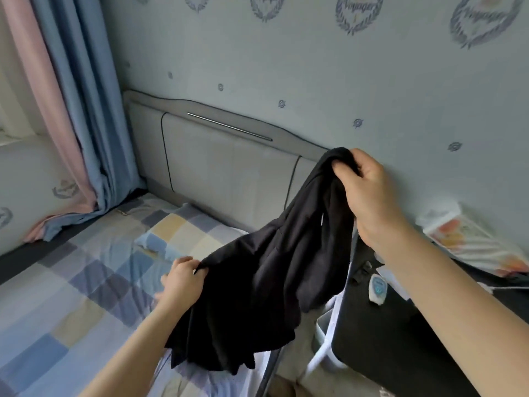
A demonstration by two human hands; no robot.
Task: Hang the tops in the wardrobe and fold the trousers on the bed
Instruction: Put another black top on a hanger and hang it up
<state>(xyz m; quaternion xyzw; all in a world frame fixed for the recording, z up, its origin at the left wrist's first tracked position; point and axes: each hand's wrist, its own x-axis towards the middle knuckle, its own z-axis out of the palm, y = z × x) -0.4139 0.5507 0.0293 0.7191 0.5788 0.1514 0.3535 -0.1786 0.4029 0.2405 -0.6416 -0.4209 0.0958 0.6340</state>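
Black garment: soft, crumpled, held in air over bed edge. One end bunched high at right, other pinched lower left, bulk sagging between. Top or trousers: unclear.

— What do you see of your own body here?

— You see 2 bare forearms, and your left hand and your right hand.

— Do you wear any sleeves?

— No sleeve shows on either arm up to the frame edge. You wear no watch, no ring, no glove; the wrists are uncovered.
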